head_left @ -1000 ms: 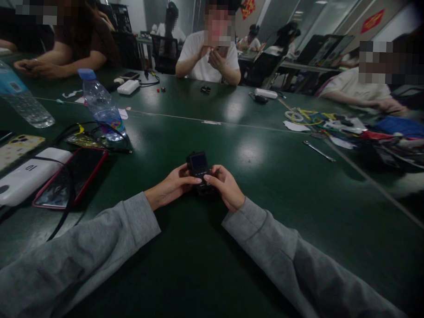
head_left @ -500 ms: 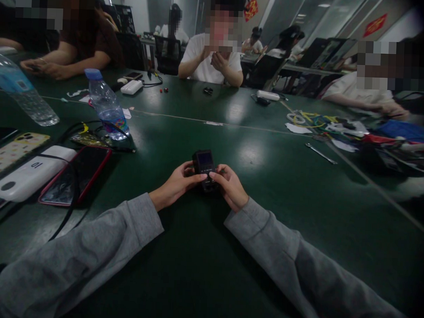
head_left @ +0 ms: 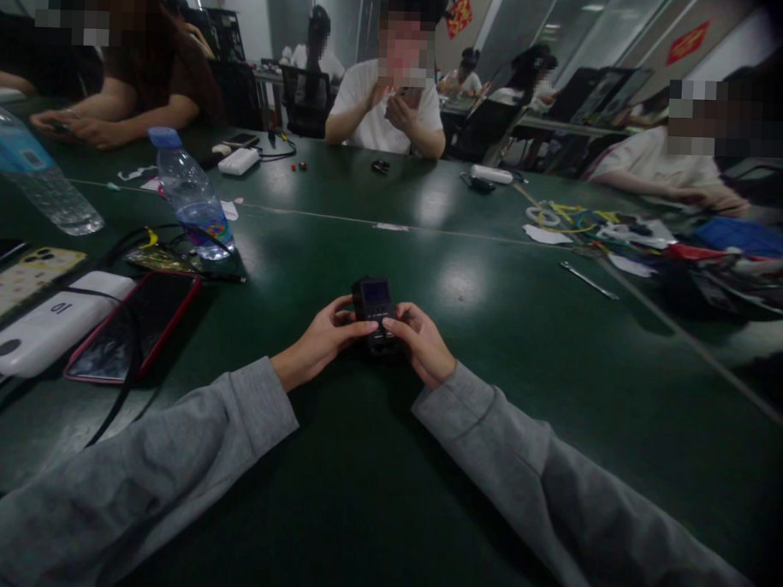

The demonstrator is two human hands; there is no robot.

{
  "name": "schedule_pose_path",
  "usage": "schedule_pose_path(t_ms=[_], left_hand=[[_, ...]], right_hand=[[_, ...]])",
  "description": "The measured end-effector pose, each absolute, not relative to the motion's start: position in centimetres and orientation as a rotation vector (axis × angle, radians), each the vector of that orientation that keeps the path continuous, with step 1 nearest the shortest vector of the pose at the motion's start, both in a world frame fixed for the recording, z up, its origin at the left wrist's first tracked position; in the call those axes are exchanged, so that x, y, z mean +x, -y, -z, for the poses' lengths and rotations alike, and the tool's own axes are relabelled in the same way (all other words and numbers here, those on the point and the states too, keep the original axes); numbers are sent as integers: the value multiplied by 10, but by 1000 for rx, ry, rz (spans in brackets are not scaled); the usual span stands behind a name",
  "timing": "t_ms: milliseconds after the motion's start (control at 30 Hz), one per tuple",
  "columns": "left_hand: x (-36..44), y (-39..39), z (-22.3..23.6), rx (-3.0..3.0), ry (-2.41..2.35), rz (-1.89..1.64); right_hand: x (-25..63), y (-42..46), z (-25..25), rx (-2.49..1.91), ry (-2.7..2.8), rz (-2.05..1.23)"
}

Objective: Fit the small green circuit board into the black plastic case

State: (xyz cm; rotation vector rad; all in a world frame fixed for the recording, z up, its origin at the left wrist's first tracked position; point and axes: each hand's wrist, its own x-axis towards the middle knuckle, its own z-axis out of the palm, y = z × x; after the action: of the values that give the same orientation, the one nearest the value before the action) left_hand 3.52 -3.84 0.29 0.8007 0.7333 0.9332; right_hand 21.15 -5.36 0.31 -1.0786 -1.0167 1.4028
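between the left hand [head_left: 326,338] and the right hand [head_left: 425,342], at the green table [head_left: 524,332], a small black device [head_left: 378,312] is sitting in a two-sided grasp: fingers are holding each flank, and both thumbs are lying on its face below the screen [head_left: 374,291].
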Motion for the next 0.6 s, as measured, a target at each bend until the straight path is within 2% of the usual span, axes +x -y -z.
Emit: schedule_pose_path(t_ms=[600], left_hand=[[32,30,-1,681,-618,-814]], right_hand=[[215,52,2,-1042,1192,-1382]])
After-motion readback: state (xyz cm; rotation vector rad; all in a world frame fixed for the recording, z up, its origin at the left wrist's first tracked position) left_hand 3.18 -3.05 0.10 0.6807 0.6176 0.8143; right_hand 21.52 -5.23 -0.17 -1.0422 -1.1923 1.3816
